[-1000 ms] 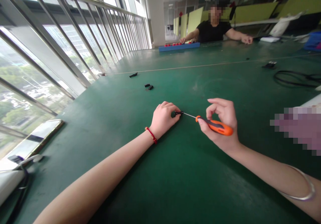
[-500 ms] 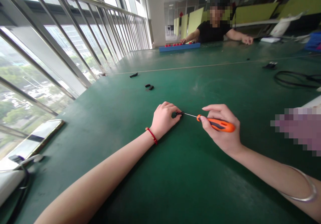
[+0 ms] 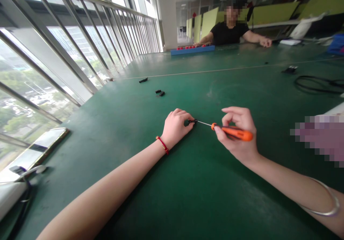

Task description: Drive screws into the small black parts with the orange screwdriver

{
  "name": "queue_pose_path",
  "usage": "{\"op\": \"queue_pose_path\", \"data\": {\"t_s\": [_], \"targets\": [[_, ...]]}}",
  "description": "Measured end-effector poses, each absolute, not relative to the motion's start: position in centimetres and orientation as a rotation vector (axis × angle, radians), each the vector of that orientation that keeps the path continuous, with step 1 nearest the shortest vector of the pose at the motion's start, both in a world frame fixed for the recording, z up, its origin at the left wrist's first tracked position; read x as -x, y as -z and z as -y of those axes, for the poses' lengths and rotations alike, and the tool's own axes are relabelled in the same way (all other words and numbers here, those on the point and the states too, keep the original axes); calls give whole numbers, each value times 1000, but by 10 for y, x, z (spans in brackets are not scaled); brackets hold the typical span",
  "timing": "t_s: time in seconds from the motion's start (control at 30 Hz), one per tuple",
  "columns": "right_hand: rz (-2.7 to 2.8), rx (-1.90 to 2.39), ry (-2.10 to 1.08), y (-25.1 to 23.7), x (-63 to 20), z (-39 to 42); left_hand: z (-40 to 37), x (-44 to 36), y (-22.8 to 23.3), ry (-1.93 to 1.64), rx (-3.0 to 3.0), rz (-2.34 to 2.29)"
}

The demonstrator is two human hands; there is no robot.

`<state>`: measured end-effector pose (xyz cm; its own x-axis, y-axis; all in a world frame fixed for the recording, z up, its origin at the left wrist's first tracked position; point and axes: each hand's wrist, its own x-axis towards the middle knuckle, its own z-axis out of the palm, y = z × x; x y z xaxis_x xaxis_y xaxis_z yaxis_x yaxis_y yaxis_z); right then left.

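My left hand (image 3: 176, 124) rests on the green table (image 3: 215, 182), pinching a small black part (image 3: 191, 121) between thumb and fingers. What kind of part it is I cannot make out. To its right, my right hand (image 3: 240, 139) holds a screwdriver (image 3: 236, 133) with an orange and dark handle. The thin metal shaft points left, and its tip meets the end of the black part. Thumb and lower fingers lie against the handle, while the index finger is raised off it.
Beyond my left hand lie small black pieces (image 3: 161, 93) and another black piece (image 3: 143, 80). A phone (image 3: 40, 148) and cables sit at the left edge by the railing. Across the table, a person (image 3: 229, 34) sits behind a blue strip (image 3: 192, 51) with red pieces. A black cable (image 3: 309, 86) coils at right.
The fingers of my right hand have lifted and opened somewhat from the screwdriver, whose handle has rolled about its axis. My left hand and the black part stay put.
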<state>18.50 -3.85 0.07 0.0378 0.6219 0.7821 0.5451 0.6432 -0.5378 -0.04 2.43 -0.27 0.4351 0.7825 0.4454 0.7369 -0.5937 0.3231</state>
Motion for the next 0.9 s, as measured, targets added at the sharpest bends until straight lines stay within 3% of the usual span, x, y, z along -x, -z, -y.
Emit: {"op": "queue_pose_path", "data": {"t_s": [0.4, 0.63, 0.9], "targets": [[1691, 1052, -45, 2, -187, 38, -23, -1, 2, -829, -2569, -1454], [1540, 1140, -197, 6, -190, 34, -21, -3, 1, -828, -2394, -1339], [1563, 1090, -236, 8, -190, 34, -23, -1, 3, -806, -2637, -1326]]}}
